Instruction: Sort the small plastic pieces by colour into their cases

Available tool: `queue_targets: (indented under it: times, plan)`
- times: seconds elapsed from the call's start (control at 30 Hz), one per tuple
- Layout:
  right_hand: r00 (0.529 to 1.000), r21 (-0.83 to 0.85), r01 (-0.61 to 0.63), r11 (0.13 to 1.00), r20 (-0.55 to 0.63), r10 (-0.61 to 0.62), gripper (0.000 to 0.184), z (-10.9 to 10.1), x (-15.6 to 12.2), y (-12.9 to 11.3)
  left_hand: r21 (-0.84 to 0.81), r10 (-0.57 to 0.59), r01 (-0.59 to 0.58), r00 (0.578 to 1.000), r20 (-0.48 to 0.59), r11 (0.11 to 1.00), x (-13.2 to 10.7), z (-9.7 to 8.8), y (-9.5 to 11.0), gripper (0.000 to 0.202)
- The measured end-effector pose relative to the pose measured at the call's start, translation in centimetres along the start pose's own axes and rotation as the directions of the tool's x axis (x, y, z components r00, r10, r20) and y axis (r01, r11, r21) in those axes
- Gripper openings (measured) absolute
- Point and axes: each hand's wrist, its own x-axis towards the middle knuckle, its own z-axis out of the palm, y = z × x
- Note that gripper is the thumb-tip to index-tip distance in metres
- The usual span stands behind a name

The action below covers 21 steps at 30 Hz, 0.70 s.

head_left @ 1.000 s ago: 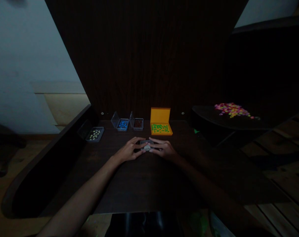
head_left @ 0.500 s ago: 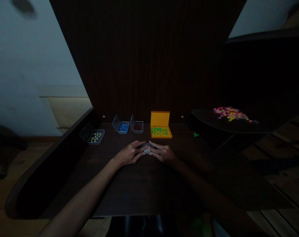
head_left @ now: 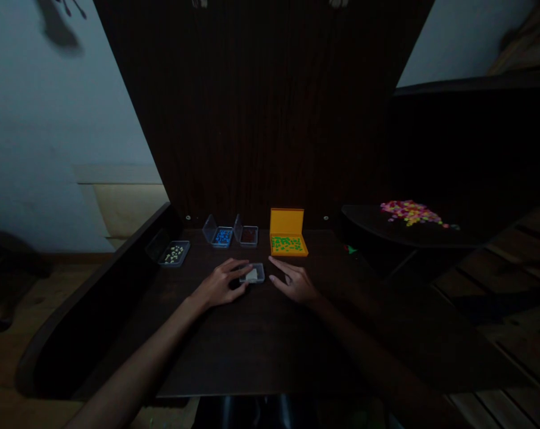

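My left hand (head_left: 219, 284) is clamped on the left end of the small box (head_left: 259, 274), thumb at its near edge and fingers over the top. My right hand (head_left: 299, 284) is apart from it, just beside its right end, with thumb and forefinger spread and nothing between them. The small box lies flat on the desk (head_left: 234, 351) in front of me, between my hands, and a pale piece (head_left: 251, 275) shows through it. Beyond it stands the yellow box (head_left: 289, 254), lid raised, with green bits (head_left: 287, 243) inside. To its left are two clear boxes, also with lids up, one holding blue bits (head_left: 222, 238), the other dark red bits (head_left: 247, 236). Farther left, another holds pale yellow bits (head_left: 174, 254). A many-coloured heap (head_left: 410, 211) lies on the shelf (head_left: 363, 219) to my right.
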Motion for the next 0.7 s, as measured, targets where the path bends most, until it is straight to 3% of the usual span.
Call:
queue_targets:
  times: [0.1,0.2,0.37,0.43,0.5,0.7]
  plan:
    - [1.0,0.013,-0.026,1.0,0.01,0.025,0.05,0.0,0.0,-0.1,0.046,-0.106,0.109,0.992,-0.073,0.993,-1.3,-2.3,-0.6,0.041]
    - [1.0,0.022,-0.018,1.0,0.019,0.018,0.047,0.2,0.0,-0.1,0.078,-0.23,0.246,0.958,-0.173,0.966,-2.6,-5.1,-1.9,0.042]
    - [0.999,0.016,-0.03,0.999,0.029,0.029,0.042,0.2,0.1,-0.3,0.147,-0.466,0.55,0.799,-0.38,0.822,-2.7,-9.0,-4.9,0.046]
    - [0.999,0.016,-0.032,0.999,0.033,0.031,0.041,0.2,0.2,-0.4,0.178,-0.554,0.642,0.745,-0.371,0.746,-1.8,-9.8,-6.1,0.046]
    - [0.999,0.019,-0.037,0.999,0.036,0.037,0.039,0.2,0.2,-0.4,0.241,-0.609,0.685,0.725,-0.321,0.688,-0.6,-10.1,-7.2,0.047]
    - [0.998,0.01,-0.05,0.999,0.045,0.049,0.035,0.3,0.2,-0.2,0.43,-0.741,0.72,0.653,-0.156,0.544,2.7,-9.0,-10.3,0.048]
